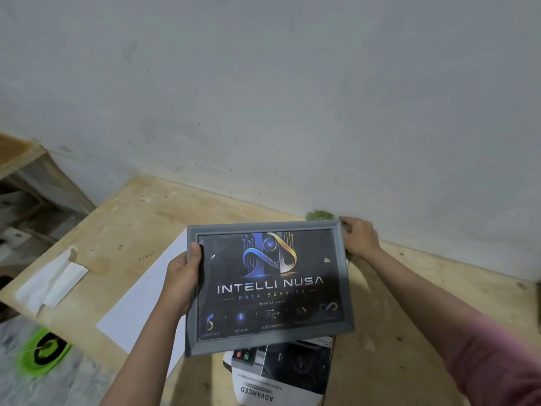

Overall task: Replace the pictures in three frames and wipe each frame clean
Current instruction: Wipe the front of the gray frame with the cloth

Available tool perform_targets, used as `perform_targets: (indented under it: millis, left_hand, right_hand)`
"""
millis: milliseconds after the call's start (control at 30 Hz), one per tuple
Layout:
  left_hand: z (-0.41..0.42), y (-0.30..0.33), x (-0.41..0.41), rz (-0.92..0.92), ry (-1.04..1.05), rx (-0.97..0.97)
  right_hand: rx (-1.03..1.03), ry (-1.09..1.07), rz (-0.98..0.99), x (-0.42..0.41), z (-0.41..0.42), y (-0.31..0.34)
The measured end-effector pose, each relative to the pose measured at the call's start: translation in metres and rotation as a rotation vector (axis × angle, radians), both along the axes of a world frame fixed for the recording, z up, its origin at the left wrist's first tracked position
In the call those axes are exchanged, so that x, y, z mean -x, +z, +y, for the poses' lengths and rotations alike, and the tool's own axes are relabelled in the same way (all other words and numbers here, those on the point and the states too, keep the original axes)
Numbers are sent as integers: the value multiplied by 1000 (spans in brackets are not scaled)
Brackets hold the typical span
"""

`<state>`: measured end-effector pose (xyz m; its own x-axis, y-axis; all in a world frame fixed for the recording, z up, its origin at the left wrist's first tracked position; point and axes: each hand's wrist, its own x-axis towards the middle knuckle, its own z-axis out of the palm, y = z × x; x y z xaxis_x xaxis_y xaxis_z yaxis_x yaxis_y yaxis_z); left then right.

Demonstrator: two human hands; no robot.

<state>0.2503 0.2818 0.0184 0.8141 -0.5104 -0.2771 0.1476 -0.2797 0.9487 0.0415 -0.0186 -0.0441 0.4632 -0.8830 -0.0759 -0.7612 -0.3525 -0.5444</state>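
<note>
I hold a grey picture frame (265,342) above the wooden table, face up and tilted towards me. It holds a dark picture (269,285) with a blue and gold logo and the words INTELLI NUSA. My left hand (183,276) grips the frame's left edge, thumb on the front. My right hand (358,237) holds the far right corner. A green cloth (319,215) peeks out just behind the frame's top edge, by the wall.
A white sheet (140,306) lies on the wooden table (386,332) under the frame's left side. A printed picture (281,373) lies below the frame near the front edge. A folded white paper (51,284) lies at the left. A wall stands close behind. A green round object (44,351) lies on the floor.
</note>
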Motion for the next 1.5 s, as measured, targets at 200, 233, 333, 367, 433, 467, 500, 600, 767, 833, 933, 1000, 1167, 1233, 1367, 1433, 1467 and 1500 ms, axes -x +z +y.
perform_targets:
  millis: [200, 233, 333, 367, 433, 467, 500, 600, 767, 833, 933, 1000, 1167, 1233, 1367, 1433, 1467, 1500]
  left_hand:
    - [-28, -2, 21, 41, -77, 23]
    - [-34, -3, 25, 59, -101, 24]
    - [-62, 1, 44, 92, -155, 71]
    - [-72, 3, 52, 80, -189, 78]
    - [-96, 9, 75, 62, -267, 93]
    - [-108, 12, 85, 51, -308, 96]
    - [-120, 11, 92, 29, -350, 91]
    - [-158, 9, 118, -22, -474, 59]
    - [-202, -3, 155, -100, -513, 7]
    - [-216, -4, 171, -132, -525, 22]
    - [-236, -5, 184, -201, -476, 27]
    - [-249, -8, 193, -215, -412, 21]
    - [-265, -23, 208, -193, -384, 1]
    - [-270, -27, 212, -210, -373, 2]
    - [-285, -33, 213, -223, -387, -22]
    - [-292, -34, 213, -232, -380, -42]
    - [-295, -34, 214, -238, -377, -50]
    - [-298, -34, 214, -240, -373, -51]
  right_hand:
    - [-407, -384, -528, 56, 45, 33]
    - [-429, -419, -523, 66, 51, 37]
    - [-411, -512, -617, 96, 62, 48]
    - [-372, -528, -646, 106, 63, 54]
    - [-267, -555, -668, 133, 61, 64]
    - [-213, -571, -682, 148, 59, 67]
    - [-166, -594, -690, 162, 55, 69]
    - [-55, -640, -738, 204, 44, 83]
    - [61, -624, -759, 252, 18, 103]
    - [58, -635, -719, 268, 4, 98]
    - [37, -631, -672, 279, -9, 87]
    - [21, -640, -653, 282, -16, 73]
    - [-125, -732, -716, 280, -27, 59]
    - [-132, -745, -724, 279, -32, 57]
    - [-144, -822, -736, 280, -44, 48]
    - [-166, -836, -743, 281, -49, 45]
    - [-172, -834, -748, 281, -51, 43]
    - [-170, -830, -755, 281, -53, 41]
